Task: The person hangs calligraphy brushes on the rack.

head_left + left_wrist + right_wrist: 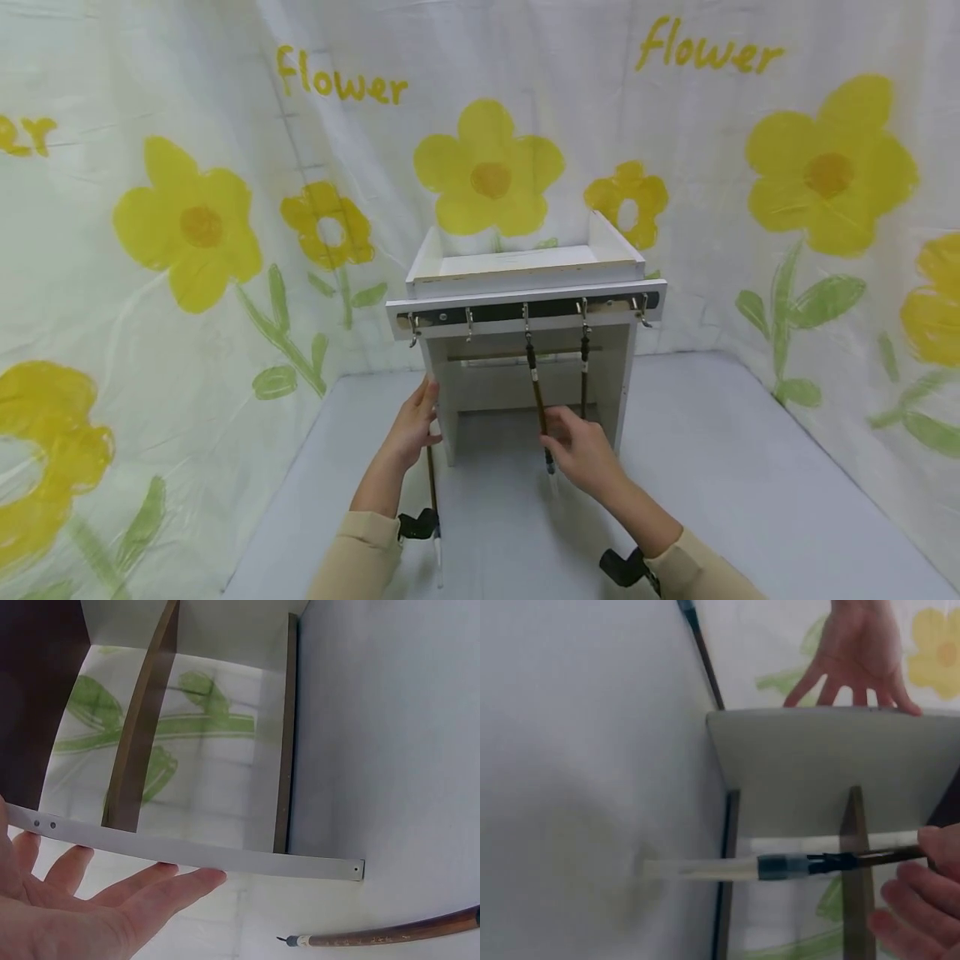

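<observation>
Gripping the brush point(537, 392) low on the shaft, between thumb and fingers of the right hand point(585, 454). Hanging right under the middle hook point(526, 312) of the hook rail point(495, 313), in front of the white stand's point(525, 282) open bay. Probably pinched low to leave room at the hook and damp any swing. Can't tell if fully seated on the hook; too small to read.

Bracing, by the look of it, with the left hand point(411, 423): fingers straight and spread against the outside of the left side panel point(444, 408), gripping nothing. Likely put there to stop the stand shifting under side load.

As for the held brush: looks slim, brown along the shaft, dark toward both ends, with a white band in the upper part. Tilted a little off vertical, lower end to the right. Ends in a pale, partly see-through section, blurred in the right wrist view; can't tell cap from bristles. Probably light, so easy to set swinging.

On the next hook to the right: a second brush point(584, 375), probably spaced to avoid tangling. On the table point(690, 467), left of the stand: a third brush point(431, 475), apart from the panel.
</observation>
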Demonstrator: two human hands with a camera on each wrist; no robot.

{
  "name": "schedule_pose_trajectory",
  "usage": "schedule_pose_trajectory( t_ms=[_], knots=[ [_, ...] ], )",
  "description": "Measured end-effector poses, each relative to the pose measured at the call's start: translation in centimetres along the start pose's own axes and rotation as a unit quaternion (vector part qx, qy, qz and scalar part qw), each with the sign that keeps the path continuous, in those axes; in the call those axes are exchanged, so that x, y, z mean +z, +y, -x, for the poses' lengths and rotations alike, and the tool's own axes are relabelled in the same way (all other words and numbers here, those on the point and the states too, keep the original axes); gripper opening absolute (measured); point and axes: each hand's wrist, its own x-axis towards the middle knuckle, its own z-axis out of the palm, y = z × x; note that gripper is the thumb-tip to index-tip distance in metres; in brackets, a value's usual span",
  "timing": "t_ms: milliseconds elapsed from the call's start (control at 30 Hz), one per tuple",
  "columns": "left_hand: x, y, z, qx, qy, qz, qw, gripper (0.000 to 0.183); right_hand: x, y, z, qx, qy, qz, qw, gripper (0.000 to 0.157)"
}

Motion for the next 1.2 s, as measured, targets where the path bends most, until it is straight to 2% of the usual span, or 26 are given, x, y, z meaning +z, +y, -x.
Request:
schedule_pose_trajectory(
  t_ms=[167,333,433,533,600,667,767,833,900,1100,1200],
  knots=[
    [-0.2,-0.3,-0.1,0.006,0.004,-0.003,1.0,0.083,-1.4,-0.3,0.3,-0.025,-0.002,0.04,0.999,0.04],
    [-0.1,-0.2,-0.1,0.0,0.002,0.006,1.0,0.084,-3.9,-0.1,0.4,-0.062,0.014,0.031,0.997,0.03],
    [0.0,0.1,-0.2,0.001,-0.002,0.006,1.0,0.084,-6.1,0.4,0.0,-0.106,0.046,0.03,0.993,0.024],
    [0.1,0.2,-0.4,0.002,-0.005,0.004,1.0,0.084,-8.2,1.2,-0.5,-0.122,0.117,0.033,0.985,0.016],
    [0.1,0.4,-0.4,0.003,-0.008,0.001,1.0,0.085,-9.3,1.9,-0.8,-0.093,0.181,0.037,0.978,0.012],
    [0.1,0.4,-0.4,0.002,-0.009,0.002,1.0,0.084,-10.2,2.5,-1.2,-0.035,0.226,0.034,0.973,0.013],
    [0.1,0.5,-0.4,0.004,-0.011,0.0,0.9999,0.084,-10.9,3.5,-1.6,0.055,0.242,0.019,0.968,0.028],
    [0.1,0.5,-0.4,0.002,-0.012,0.001,0.9999,0.083,-11.2,4.1,-1.9,0.092,0.226,-0.002,0.97,0.035],
    [0.2,0.5,-0.3,0.001,-0.013,0.001,0.9999,0.083,-11.3,4.7,-2.2,0.112,0.203,-0.028,0.972,0.04],
    [0.1,0.3,0.0,0.001,-0.006,-0.004,1.0,0.083,-10.4,6.5,-3.1,0.149,0.118,-0.093,0.977,0.052],
    [0.1,0.2,0.1,-0.001,-0.005,-0.001,1.0,0.083,-9.9,6.5,-3.3,0.162,0.088,-0.134,0.974,0.056]
  ],
)
